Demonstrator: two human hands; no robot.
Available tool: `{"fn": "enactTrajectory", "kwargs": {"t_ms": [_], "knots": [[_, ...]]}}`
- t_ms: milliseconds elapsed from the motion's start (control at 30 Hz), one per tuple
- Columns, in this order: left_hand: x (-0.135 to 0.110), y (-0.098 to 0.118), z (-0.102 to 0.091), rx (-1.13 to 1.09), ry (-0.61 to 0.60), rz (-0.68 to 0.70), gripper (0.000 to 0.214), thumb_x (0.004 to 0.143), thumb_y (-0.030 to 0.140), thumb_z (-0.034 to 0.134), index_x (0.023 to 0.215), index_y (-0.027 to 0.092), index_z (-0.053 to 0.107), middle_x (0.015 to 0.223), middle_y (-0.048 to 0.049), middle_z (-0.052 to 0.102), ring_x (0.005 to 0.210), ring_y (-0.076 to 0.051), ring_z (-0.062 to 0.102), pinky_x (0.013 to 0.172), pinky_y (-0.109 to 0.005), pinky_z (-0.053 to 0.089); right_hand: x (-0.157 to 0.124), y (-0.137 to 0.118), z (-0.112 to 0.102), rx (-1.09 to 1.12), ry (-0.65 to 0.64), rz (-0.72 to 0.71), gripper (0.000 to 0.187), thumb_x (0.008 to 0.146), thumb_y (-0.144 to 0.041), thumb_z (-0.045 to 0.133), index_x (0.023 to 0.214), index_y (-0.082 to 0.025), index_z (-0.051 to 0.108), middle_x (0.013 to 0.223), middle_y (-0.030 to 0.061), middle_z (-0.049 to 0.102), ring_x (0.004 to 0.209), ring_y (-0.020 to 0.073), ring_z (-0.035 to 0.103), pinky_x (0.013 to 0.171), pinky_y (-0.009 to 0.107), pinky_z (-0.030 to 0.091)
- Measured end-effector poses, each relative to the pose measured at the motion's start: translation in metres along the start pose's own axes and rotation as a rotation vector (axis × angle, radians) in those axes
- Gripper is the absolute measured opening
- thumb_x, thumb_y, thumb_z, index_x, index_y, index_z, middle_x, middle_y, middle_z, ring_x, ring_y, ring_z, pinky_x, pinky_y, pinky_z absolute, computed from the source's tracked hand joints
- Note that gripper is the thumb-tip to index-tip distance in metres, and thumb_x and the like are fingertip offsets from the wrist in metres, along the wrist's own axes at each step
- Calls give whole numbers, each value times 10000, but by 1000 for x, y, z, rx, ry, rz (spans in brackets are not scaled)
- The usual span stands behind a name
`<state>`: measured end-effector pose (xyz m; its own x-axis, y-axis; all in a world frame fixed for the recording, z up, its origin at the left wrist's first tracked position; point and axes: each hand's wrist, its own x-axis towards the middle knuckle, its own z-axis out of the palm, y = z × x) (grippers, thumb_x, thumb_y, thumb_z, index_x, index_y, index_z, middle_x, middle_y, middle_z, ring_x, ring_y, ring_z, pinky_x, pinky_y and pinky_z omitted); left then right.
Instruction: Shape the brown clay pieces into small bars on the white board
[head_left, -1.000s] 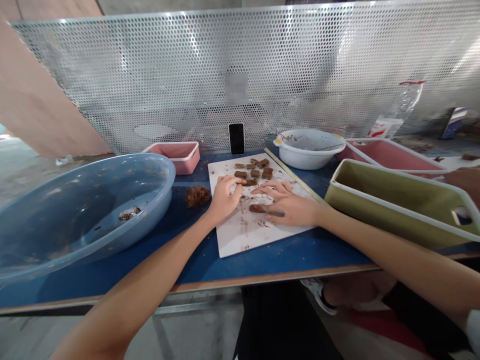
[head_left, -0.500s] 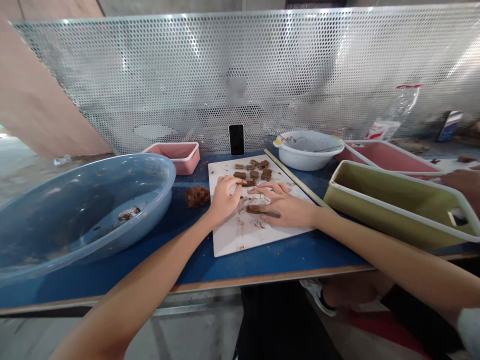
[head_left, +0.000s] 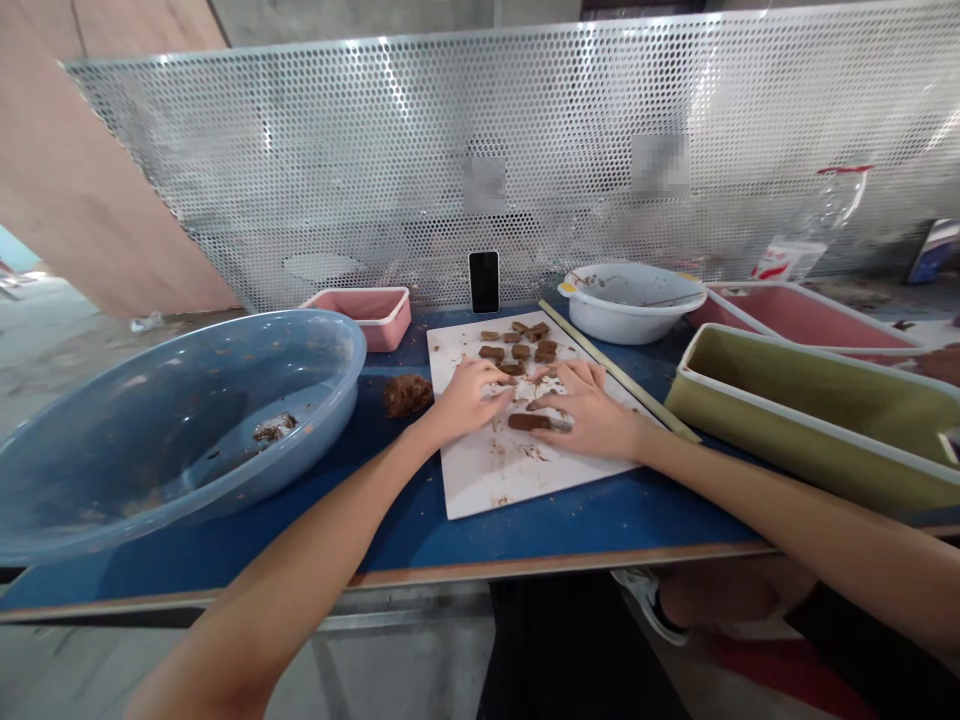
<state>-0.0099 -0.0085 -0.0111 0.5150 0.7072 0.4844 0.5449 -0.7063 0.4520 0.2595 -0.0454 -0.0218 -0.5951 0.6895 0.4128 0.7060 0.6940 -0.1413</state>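
A white board lies on the blue table, smeared with brown residue. My left hand rests over its left part, fingers stretched out and thumb apart, fingertips close to a small brown piece. Across the board, my right hand has its fingers spread. Its thumb and forefinger lie around the right end of a brown clay-like bar; whether they touch it I cannot tell. Several short brown blocks sit toward the board's far edge. A rough brown lump is left of the board.
A large blue basin stands left, a small pink tub behind it. A phone leans against the perforated metal screen. To the right are a pale stick, a white basin, a green tub and a pink tray.
My right hand's fingers have curled slightly, and the bar beside its thumb shows more fully. My left fingers have drawn back a little from the small brown piece. The view has shifted slightly left.
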Motion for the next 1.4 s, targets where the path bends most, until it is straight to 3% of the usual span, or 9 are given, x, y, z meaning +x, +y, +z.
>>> {"fn": "enactTrajectory", "kwargs": {"t_ms": [100, 200, 400, 700, 833, 967, 1067, 1300, 1400], "knots": [[-1, 1, 0, 30, -170, 111, 272, 971, 511, 867, 1091, 268, 872, 1176, -91, 802, 1220, -338, 632, 1159, -533, 493, -1, -5, 3, 23, 28, 74, 275, 1008, -569, 782, 1005, -323, 905, 1488, 123, 671, 1380, 437, 546, 1118, 679, 442], [-3, 5, 2, 51, -211, 89, 268, 937, 532, 905, 1030, 281, 884, 1221, -97, 783, 1250, -354, 588, 1157, -539, 484, -1, -8, 5, 22, 51, 113, 254, 1004, -546, 785, 966, -327, 909, 1406, 117, 697, 1317, 419, 560, 1097, 656, 421], [-3, 8, 6, 65, -228, 66, 204, 907, 465, 944, 953, 275, 887, 1209, -101, 768, 1247, -361, 570, 1152, -558, 482, -1, -9, 3, 20, 23, 152, 249, 970, -544, 832, 931, -308, 899, 1391, 119, 688, 1322, 419, 544, 1072, 631, 392], [-2, 0, 8, 21, -194, 88, 213, 911, 495, 932, 933, 290, 879, 1135, -90, 781, 1209, -345, 624, 1123, -531, 521, -2, -9, 4, 17, 19, 152, 228, 989, -518, 821, 943, -302, 878, 1353, 102, 711, 1276, 394, 566, 1054, 610, 410], [-1, -2, 1, 1, -97, 67, 238, 1004, 494, 820, 1050, 262, 854, 1133, -95, 797, 1142, -317, 686, 1131, -524, 530, -3, -8, 4, 36, 57, 127, 320, 965, -601, 834, 1096, -312, 880, 1353, 126, 706, 1275, 409, 558, 1056, 609, 425], [0, -2, -1, -42, 243, -85, 287, 1135, 316, 526, 1323, 240, 728, 1116, -91, 796, 1076, -267, 725, 1073, -459, 568, 1, -12, 5, 68, 34, 147, 290, 1005, -587, 800, 1042, -317, 902, 1393, 118, 689, 1332, 412, 533, 1088, 611, 412], [-1, -4, 0, -69, 447, -200, 325, 1125, 259, 490, 1424, 240, 614, 1034, -59, 767, 947, -230, 724, 957, -396, 592, 3, -14, 7, 74, 18, 170, 276, 1014, -569, 793, 983, -320, 907, 1411, 113, 675, 1335, 413, 535, 1086, 624, 409], [-3, -6, 0, -47, 528, -189, 306, 1098, 222, 498, 1392, 260, 576, 938, -12, 698, 850, -198, 688, 902, -365, 561, 2, -15, 1, 83, 26, 178, 307, 975, -569, 849, 1107, -294, 879, 1375, 135, 683, 1310, 412, 546, 1096, 633, 415], [-2, -4, 2, -118, 567, -198, 375, 1101, 210, 486, 1473, 261, 508, 827, 30, 629, 749, -182, 630, 812, -344, 524, 2, -15, -2, 77, 2, 191, 258, 971, -547, 860, 1031, -297, 882, 1398, 122, 677, 1316, 411, 543, 1101, 633, 416]]}}
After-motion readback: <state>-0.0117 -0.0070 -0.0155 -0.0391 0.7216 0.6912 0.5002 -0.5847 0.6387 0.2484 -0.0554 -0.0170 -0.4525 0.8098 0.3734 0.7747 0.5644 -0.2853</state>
